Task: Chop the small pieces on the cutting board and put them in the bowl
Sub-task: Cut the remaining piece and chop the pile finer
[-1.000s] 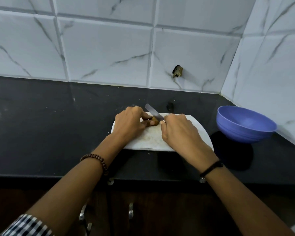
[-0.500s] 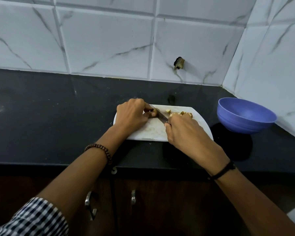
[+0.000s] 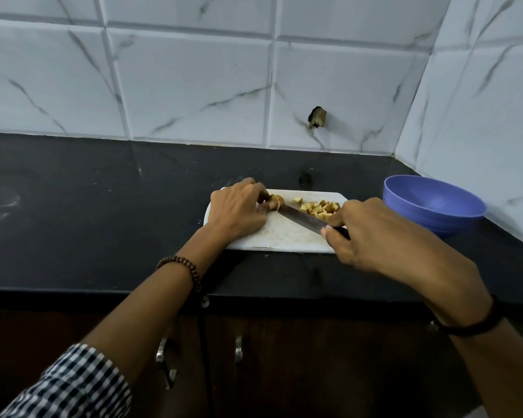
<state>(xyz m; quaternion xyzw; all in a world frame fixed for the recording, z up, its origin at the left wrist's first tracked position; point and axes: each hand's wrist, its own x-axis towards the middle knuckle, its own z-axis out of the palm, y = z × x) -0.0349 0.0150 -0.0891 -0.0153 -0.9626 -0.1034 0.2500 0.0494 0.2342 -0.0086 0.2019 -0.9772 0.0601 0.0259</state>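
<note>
A white cutting board (image 3: 284,239) lies on the black counter. My left hand (image 3: 239,211) pins a yellowish-brown piece (image 3: 277,202) at the board's far left. My right hand (image 3: 372,233) grips the dark handle of a knife (image 3: 302,218); the blade slants across the board with its tip touching the held piece. A heap of several small chopped cubes (image 3: 320,206) sits at the board's far right, beyond the blade. The blue bowl (image 3: 432,203) stands to the right of the board and looks empty.
The black counter (image 3: 103,212) stretches left of the board. White marble tiles form the back wall and the right wall (image 3: 480,122), close behind the bowl. A dark broken spot (image 3: 316,117) marks the back wall. Cabinet handles (image 3: 238,348) show below the counter edge.
My right hand has drawn back towards me and to the right, uncovering the blade and the heap of chopped cubes. My left hand stays on the piece.
</note>
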